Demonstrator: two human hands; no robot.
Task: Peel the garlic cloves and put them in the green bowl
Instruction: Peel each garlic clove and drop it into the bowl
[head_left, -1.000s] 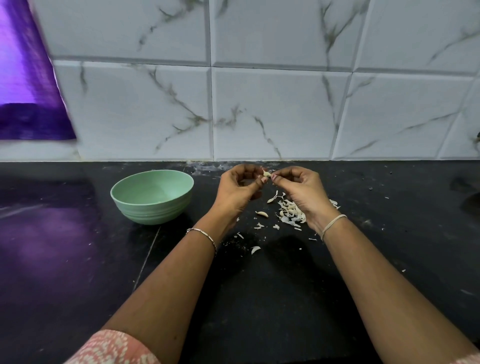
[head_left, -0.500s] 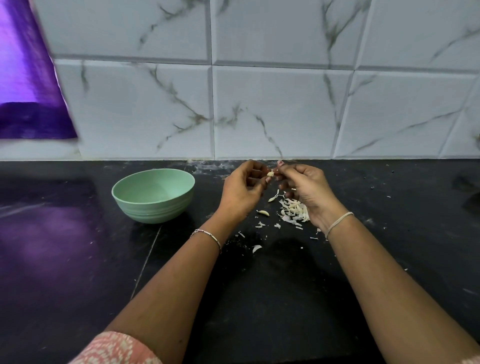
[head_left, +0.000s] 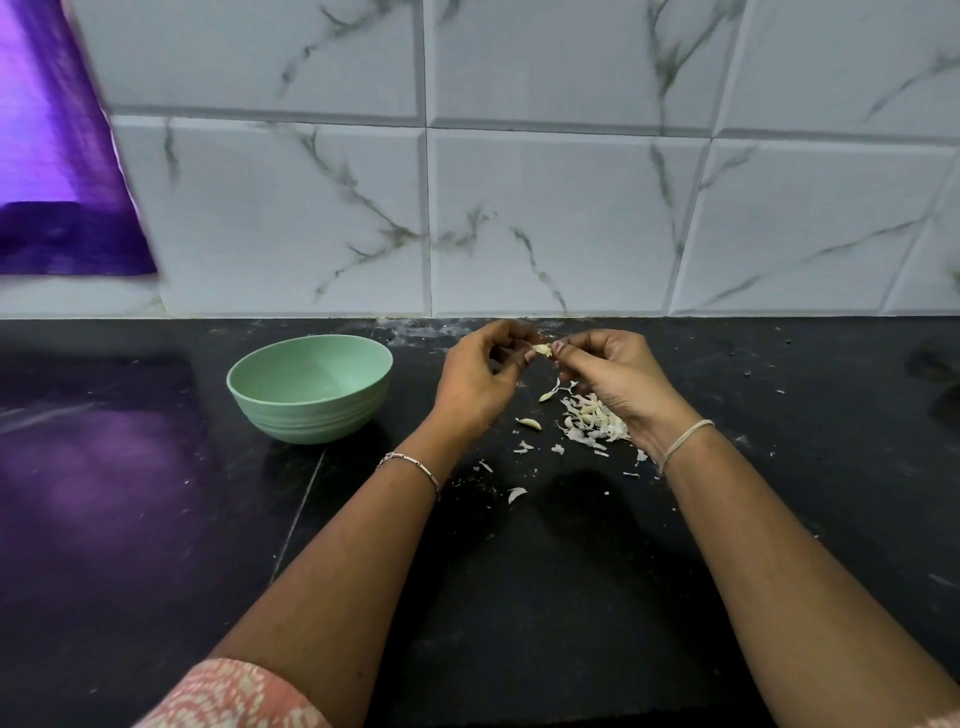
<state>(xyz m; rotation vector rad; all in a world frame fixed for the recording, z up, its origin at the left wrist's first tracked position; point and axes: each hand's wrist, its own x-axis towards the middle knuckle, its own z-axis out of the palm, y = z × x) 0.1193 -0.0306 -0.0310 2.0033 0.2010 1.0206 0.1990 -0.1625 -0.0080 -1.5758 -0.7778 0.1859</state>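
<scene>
garlic clove (head_left: 542, 349) held in the air, pinched between the fingertips of both hands, above the far part of the desk (head_left: 519, 597). left hand (head_left: 475, 382) curled, gripping the clove from the left; right hand (head_left: 618, 379) curled, gripping it from the right. heap of white peels (head_left: 592, 421) on the desk, partly under the right hand; loose clove (head_left: 530, 423) and second loose clove (head_left: 546, 396) lying just beside the heap, scattered skin flakes nearer the body. green bowl (head_left: 311, 415) upright on the desk, left of the left hand, not touching it. thin bracelet (head_left: 410, 464) on the left wrist, pale band (head_left: 685, 439) on the right. marbled tile wall (head_left: 545, 223) behind; purple sheet (head_left: 52, 208) at far left
</scene>
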